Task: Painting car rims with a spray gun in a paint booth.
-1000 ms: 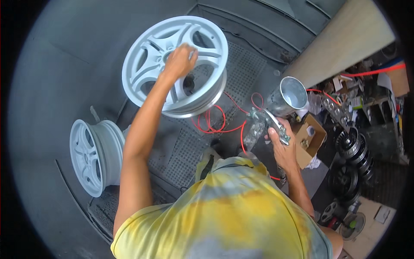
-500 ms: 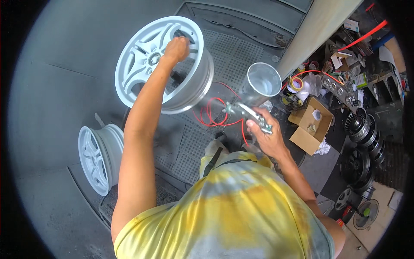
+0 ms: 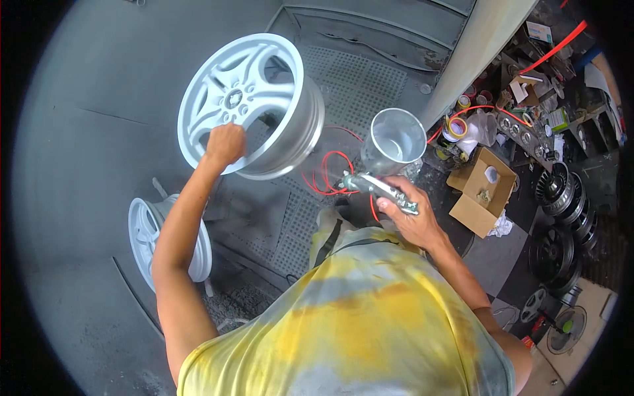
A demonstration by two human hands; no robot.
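Note:
A white-coated multi-spoke alloy wheel (image 3: pixel 272 109) hangs or stands tilted at upper left, its face toward me. My left hand (image 3: pixel 226 143) is closed around a lower spoke of it, the fingertips hidden behind the spoke. In my right hand (image 3: pixel 411 211) is a metal spray gun (image 3: pixel 378 188), its nozzle pointing left toward the wheel's barrel, a short gap away. An open grey cup (image 3: pixel 396 137) with liquid inside sits at the gun's far side and appears attached to it. Whether the trigger is pulled cannot be told.
A second white wheel (image 3: pixel 201 254) is at lower left beyond my left forearm. Red hose (image 3: pixel 338 158) coils over the grated floor mat (image 3: pixel 360 82). To the right are an open cardboard box (image 3: pixel 472 211), tape rolls (image 3: pixel 457 128), dark wheels (image 3: pixel 551 254) and a pale post (image 3: pixel 479 56).
My left hand has gone from the wheel's upper right opening to a lower spoke, and the wheel has turned. The spray gun and cup have shifted slightly toward me.

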